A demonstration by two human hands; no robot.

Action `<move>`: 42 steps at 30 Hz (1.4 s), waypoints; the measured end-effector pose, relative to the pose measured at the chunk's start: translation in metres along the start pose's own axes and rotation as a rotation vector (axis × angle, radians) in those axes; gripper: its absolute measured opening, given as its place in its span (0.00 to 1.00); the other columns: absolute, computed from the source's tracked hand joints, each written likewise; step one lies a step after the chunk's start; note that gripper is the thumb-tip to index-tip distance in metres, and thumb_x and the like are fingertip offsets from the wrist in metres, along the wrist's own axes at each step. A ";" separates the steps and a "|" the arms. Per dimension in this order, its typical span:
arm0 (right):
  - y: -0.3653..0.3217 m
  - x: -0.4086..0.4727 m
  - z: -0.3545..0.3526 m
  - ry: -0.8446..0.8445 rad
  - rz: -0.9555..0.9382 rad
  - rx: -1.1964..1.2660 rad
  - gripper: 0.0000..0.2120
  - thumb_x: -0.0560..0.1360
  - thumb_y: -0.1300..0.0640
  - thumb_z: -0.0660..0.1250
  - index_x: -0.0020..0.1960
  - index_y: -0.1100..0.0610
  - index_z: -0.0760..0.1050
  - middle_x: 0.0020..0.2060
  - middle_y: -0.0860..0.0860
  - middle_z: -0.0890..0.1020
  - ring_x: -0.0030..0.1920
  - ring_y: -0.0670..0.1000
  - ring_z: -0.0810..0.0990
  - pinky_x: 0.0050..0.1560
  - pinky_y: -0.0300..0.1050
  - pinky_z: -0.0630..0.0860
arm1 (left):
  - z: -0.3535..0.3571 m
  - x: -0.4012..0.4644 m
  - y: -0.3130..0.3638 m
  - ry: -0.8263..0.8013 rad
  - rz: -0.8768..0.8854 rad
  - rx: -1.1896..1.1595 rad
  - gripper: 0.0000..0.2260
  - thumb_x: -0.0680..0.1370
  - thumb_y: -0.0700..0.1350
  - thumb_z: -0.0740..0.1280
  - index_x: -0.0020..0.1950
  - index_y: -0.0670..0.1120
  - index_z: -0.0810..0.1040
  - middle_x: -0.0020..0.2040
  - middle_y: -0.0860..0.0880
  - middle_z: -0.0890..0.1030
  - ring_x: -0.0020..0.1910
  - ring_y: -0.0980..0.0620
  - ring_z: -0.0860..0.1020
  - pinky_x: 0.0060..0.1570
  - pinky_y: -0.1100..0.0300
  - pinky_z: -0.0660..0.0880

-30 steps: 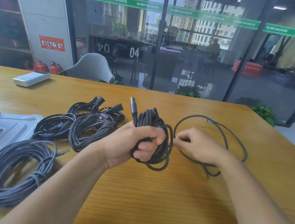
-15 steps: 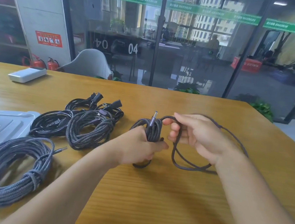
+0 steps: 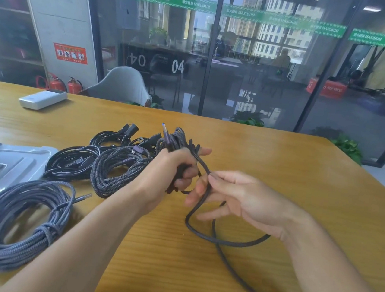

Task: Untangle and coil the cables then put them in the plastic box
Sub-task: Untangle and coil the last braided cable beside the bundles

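My left hand [image 3: 171, 170] grips a bundle of grey braided cable [image 3: 179, 139] above the table, its plug sticking up. The loose tail of that cable [image 3: 203, 229] runs through my right hand [image 3: 236, 197], which pinches it between thumb and fingers, then loops on the wood and trails off toward the lower right. A finished grey coil [image 3: 20, 219] lies at the lower left, partly on the plastic lid [image 3: 15, 160]. Another braided coil [image 3: 115, 170] and black cable coils [image 3: 70, 164] lie behind my left arm.
A white power bank [image 3: 43, 99] rests near the table's far left edge. The wooden table [image 3: 281, 161] ends at a glass wall behind and at a corner on the right. A white chair stands beyond the far edge.
My right hand drew back toward me and lower, pulling the loose tail off the far side of the table. My left hand lifted the bundle slightly, and the far loop is gone.
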State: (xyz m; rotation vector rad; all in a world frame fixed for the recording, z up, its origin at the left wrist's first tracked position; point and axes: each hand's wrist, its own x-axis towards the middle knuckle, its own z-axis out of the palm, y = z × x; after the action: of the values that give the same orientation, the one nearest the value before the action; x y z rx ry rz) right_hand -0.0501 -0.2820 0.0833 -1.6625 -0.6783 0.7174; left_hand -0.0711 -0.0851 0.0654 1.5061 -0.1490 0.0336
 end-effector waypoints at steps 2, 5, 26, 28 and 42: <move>0.001 0.001 0.007 -0.031 0.008 0.036 0.19 0.88 0.51 0.54 0.58 0.64 0.77 0.56 0.63 0.84 0.62 0.59 0.83 0.58 0.60 0.82 | -0.002 0.000 0.000 -0.007 -0.001 -0.105 0.20 0.74 0.53 0.65 0.63 0.49 0.84 0.34 0.50 0.65 0.30 0.51 0.61 0.39 0.50 0.59; 0.003 0.004 0.014 -0.031 -0.003 0.055 0.21 0.87 0.47 0.55 0.56 0.63 0.78 0.52 0.61 0.84 0.61 0.60 0.83 0.52 0.57 0.82 | -0.002 -0.003 0.004 -0.017 0.070 -0.050 0.18 0.78 0.55 0.69 0.65 0.52 0.84 0.35 0.48 0.62 0.31 0.51 0.63 0.38 0.52 0.62; 0.040 0.031 -0.002 -0.276 0.213 -0.170 0.15 0.87 0.47 0.58 0.50 0.56 0.75 0.30 0.44 0.61 0.28 0.46 0.56 0.31 0.42 0.52 | -0.012 -0.011 0.032 -0.016 0.223 -0.402 0.12 0.86 0.44 0.56 0.45 0.47 0.73 0.27 0.52 0.62 0.26 0.52 0.66 0.32 0.61 0.66; 0.043 0.027 -0.027 -0.252 0.199 -0.165 0.14 0.86 0.48 0.60 0.47 0.55 0.75 0.30 0.44 0.61 0.30 0.47 0.55 0.31 0.40 0.53 | -0.014 -0.014 0.035 -0.097 0.193 -0.430 0.12 0.85 0.44 0.56 0.44 0.47 0.74 0.25 0.55 0.60 0.23 0.55 0.61 0.29 0.60 0.58; 0.025 0.019 -0.065 0.930 0.017 -1.086 0.35 0.64 0.21 0.68 0.29 0.54 0.69 0.22 0.47 0.70 0.26 0.49 0.67 0.28 0.45 0.60 | 0.014 -0.014 0.013 -0.382 -0.062 0.160 0.11 0.87 0.40 0.59 0.51 0.38 0.79 0.28 0.48 0.63 0.24 0.53 0.60 0.25 0.63 0.61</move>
State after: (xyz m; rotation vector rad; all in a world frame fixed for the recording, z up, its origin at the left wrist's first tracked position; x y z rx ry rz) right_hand 0.0128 -0.3127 0.0681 -2.6582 -0.3431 -0.5892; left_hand -0.0875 -0.0973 0.0778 1.6647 -0.4135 -0.2995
